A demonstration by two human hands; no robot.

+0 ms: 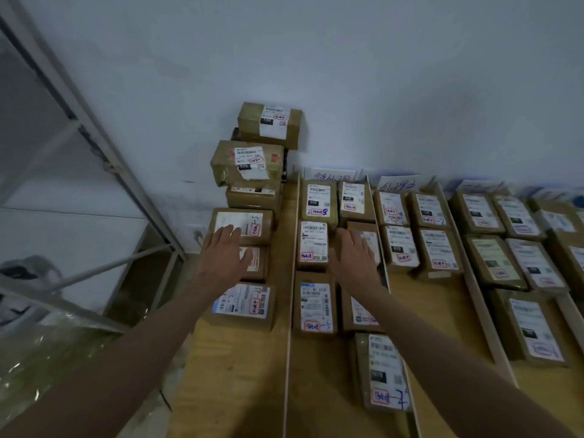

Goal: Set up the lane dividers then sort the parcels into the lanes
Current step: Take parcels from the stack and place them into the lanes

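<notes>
Brown cardboard parcels with white labels lie in lanes on a wooden table. Thin wooden lane dividers run front to back between them. My left hand reaches over the leftmost lane with straight fingers, hovering on or just above a parcel and the one below it. My right hand is stretched flat over a parcel in the second lane, beside another labelled parcel. Neither hand grips anything. A stack of parcels rises at the back of the left lane.
Paper lane signs with handwriting lean against the white wall behind the lanes. More parcels fill the lanes to the right. A grey metal rack frame stands at the left, with plastic wrap below it.
</notes>
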